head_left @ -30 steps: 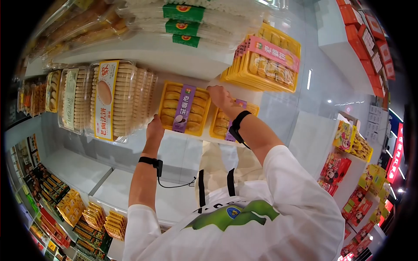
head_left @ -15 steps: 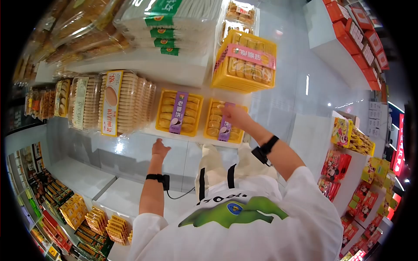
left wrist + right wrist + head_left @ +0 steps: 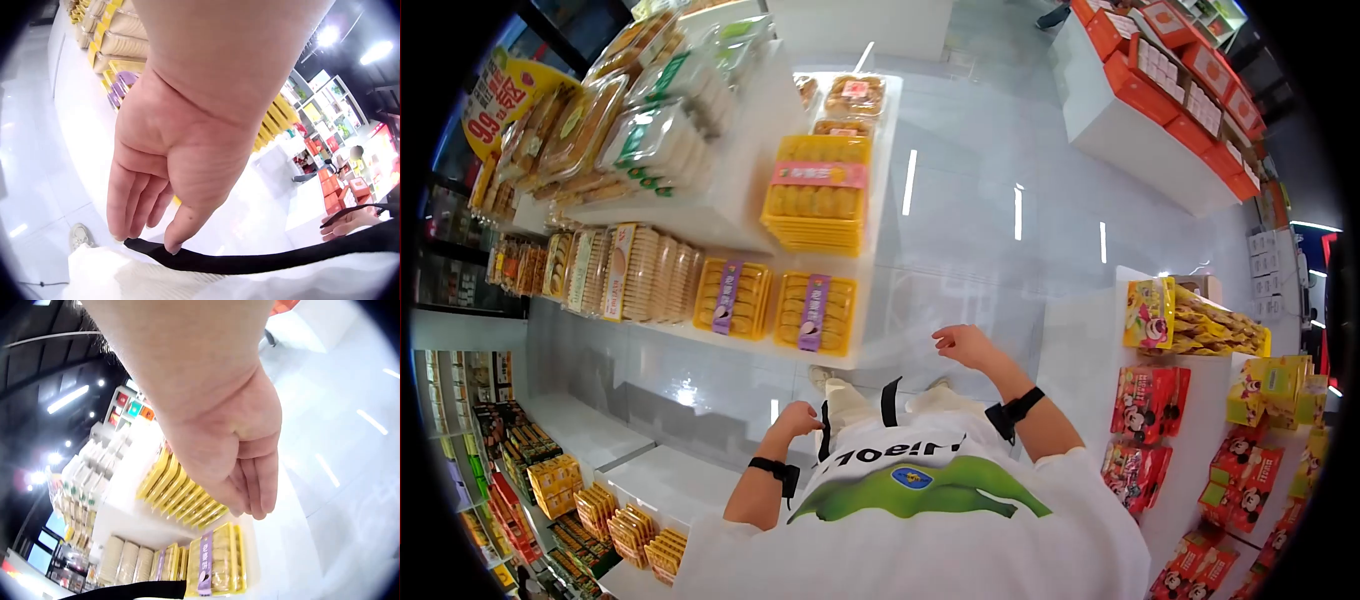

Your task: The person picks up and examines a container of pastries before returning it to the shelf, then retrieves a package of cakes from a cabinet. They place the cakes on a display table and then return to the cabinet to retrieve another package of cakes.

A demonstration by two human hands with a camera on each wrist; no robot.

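Two yellow cake trays with purple labels [image 3: 732, 297] [image 3: 816, 313] lie side by side on the white shelf [image 3: 700, 340]; one of them shows in the right wrist view [image 3: 215, 569]. My right hand [image 3: 948, 338] [image 3: 255, 506] hangs in the air in front of the shelf end, fingers loosely bent, holding nothing. My left hand [image 3: 798, 420] [image 3: 150, 226] is down at my chest, fingers hanging almost straight. Its thumb tip touches the black bag strap [image 3: 250, 262] [image 3: 828, 432] that crosses my white shirt.
A stack of yellow trays with a pink label [image 3: 818, 190] sits one shelf up. Clear biscuit packs [image 3: 630, 270] fill the shelf to the left. Red cartoon boxes [image 3: 1155, 400] stand at right, orange boxes [image 3: 1160, 60] on a far counter, glossy floor [image 3: 970, 220] between.
Both hands have come away from the yellow trays and dropped toward my body. The right hand let go of the right tray. I have stepped back from the shelf.
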